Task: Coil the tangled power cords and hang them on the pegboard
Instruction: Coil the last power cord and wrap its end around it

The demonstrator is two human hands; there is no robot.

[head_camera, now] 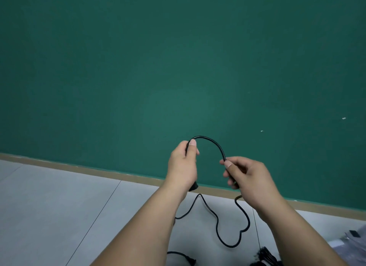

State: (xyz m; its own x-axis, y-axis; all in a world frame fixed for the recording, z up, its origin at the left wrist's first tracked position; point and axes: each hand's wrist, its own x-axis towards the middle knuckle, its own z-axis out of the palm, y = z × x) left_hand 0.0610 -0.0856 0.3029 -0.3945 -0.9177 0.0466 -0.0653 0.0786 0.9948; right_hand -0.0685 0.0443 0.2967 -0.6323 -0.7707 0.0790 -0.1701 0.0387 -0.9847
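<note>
Cord (213,141) arches between left hand (183,163) and right hand (245,175), fingers of both pinching it.

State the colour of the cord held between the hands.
Black. The head view shows the cord arcing from left hand to right hand.

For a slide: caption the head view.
Left hand and right hand arch a black power cord between them before a green wall, slack trailing to the floor.
</note>
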